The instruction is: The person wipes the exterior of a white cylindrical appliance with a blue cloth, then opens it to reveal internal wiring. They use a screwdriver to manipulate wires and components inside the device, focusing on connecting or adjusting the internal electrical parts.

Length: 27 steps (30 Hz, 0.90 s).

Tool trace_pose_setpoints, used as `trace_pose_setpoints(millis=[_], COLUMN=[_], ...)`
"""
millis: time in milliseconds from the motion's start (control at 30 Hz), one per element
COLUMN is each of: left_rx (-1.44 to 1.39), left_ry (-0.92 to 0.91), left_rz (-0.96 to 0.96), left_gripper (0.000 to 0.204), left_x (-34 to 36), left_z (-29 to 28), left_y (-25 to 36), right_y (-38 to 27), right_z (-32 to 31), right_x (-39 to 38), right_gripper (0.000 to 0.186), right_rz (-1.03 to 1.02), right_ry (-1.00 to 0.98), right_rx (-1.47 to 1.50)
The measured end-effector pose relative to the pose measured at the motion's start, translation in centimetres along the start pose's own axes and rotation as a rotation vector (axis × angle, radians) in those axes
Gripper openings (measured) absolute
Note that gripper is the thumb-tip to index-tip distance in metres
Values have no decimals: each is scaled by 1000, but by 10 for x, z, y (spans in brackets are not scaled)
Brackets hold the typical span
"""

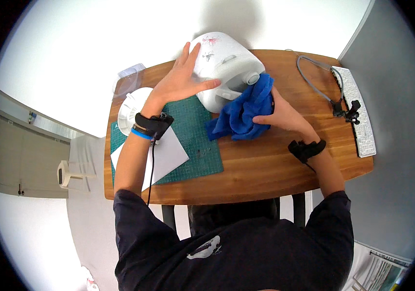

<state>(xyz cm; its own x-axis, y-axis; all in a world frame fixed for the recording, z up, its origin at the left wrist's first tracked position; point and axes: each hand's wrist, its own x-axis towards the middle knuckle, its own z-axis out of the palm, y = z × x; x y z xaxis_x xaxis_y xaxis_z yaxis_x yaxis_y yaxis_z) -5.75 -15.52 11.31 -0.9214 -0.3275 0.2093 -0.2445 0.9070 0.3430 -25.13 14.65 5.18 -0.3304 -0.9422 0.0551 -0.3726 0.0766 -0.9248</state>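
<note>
I am looking down at a brown wooden table (265,165) from above. My left hand (181,80) is lying flat with its fingers spread wide on the left side of a round white plastic rice cooker (227,65) with small flower pictures on its lid. The cooker is sitting at the far middle of the table, partly on a dark green cutting mat (198,145).

My right hand (280,115) is pinching a crumpled blue cloth (244,114), with the thumb on the near side and the fingers tucked into the folds. The cloth is pressing against the near right side of the cooker, just below a round white knob. So the cloth is sitting between my right hand and the cooker, and it is touching both. Part of the cloth is hanging down onto the green mat.

Both wrists are wearing black straps, and a thin black wire is running down from the left one.

A white sheet of paper (166,157) is lying on the near left part of the mat. A round white lid-like thing (132,111) is resting at the left edge of the table. On the far right, a long white keyboard (360,114) and a grey cable (314,82) are lying well apart from my hands.
</note>
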Motion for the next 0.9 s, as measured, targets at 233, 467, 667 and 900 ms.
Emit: trace_pose_setpoints(millis=[233,467,667,900], left_rx=[102,148,136,126], left_ry=[24,114,130,156], left_rz=[-86,-139,-186,-225], left_gripper=[131,124,127,136], left_x=[-1,-10,-11,-28], left_z=[1,12,7,12], left_y=[27,46,69,83], right_y=[-37,-58,-34,-5], right_z=[26,44,21,-2], right_x=[-12,-3,11,8], right_gripper=[96,84,81,75], right_rz=[-221,-297,-233,-274], right_ry=[184,230,269,347], right_rx=[-486,-626,-570,-487])
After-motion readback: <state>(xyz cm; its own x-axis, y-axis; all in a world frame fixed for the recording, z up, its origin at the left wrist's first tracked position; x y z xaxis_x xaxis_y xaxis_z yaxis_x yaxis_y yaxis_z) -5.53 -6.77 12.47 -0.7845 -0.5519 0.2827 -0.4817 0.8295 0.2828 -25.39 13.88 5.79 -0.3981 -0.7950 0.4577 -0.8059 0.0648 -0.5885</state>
